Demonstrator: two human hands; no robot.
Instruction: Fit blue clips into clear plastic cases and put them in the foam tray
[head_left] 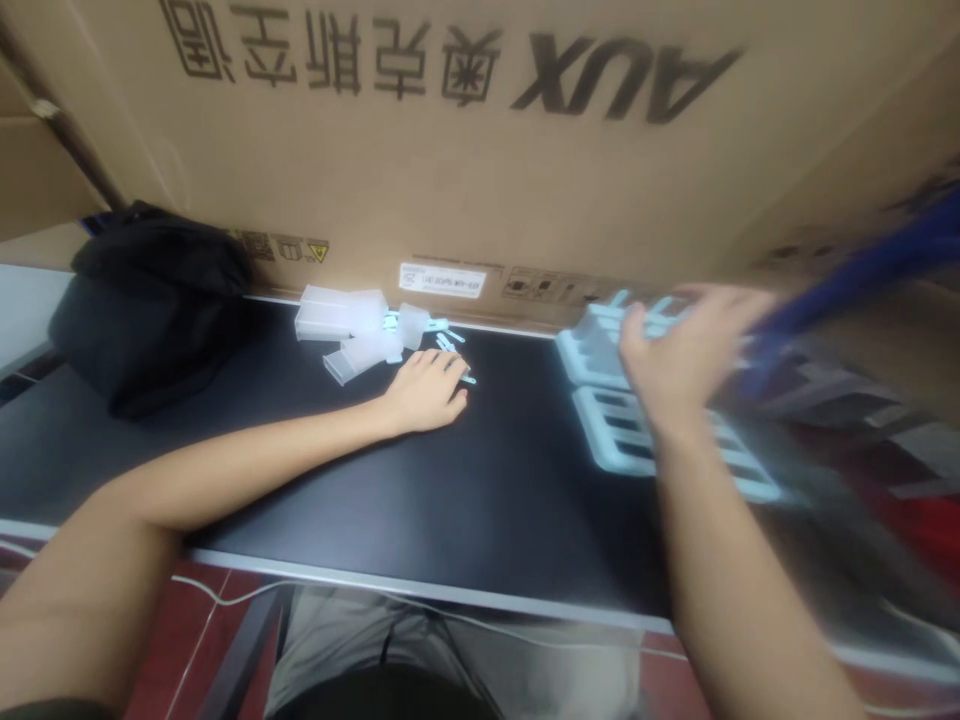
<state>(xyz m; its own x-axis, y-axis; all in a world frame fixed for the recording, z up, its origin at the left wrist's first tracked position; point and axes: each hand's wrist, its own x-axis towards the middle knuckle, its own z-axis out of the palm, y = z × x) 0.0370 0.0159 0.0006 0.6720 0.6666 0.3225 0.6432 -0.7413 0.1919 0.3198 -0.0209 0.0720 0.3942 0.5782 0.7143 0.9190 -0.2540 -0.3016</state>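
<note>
My left hand (427, 392) rests palm down on the black tabletop, its fingers curled over small light blue plastic pieces (468, 378). Part of these pieces shows past the fingertips; the rest is hidden below the hand. Just behind it lie several frosted, translucent plastic sleeves (345, 312), with more light blue bits among them. Over on the right, my right hand (679, 350) is blurred, thumb and fingers around the upper part of a light blue slotted plastic rack (615, 430). Light blue prongs stick up beside the thumb. Palm and wrist cover some of the rack.
A large cardboard box (450, 180) with upside-down print stands along the back of the table (495, 520). At the left lies a black cloth bag (150, 310). A blurred blue strip (862, 270) crosses the right side. A white cable (225, 598) runs below the front edge.
</note>
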